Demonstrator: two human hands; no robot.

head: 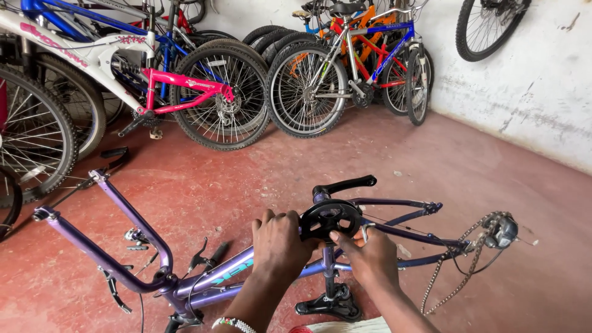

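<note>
Purple frame (123, 216) lies on its side on the red floor (431, 160), wheels off. Left hand (279, 240) is wrapped around the frame beside the black chainring (330, 217). Right hand (370, 254) pinches the chainring's lower edge with its fingertips (336, 236). Chain (459, 271) hangs slack at rear.

No packages, signs or screens stand anywhere in this room. The only labels are decals on frames: a pale blue one on the purple bicycle frame (237, 271) lying near on the floor, and a pink one along the white bicycle frame (52, 43) at far left.
</note>
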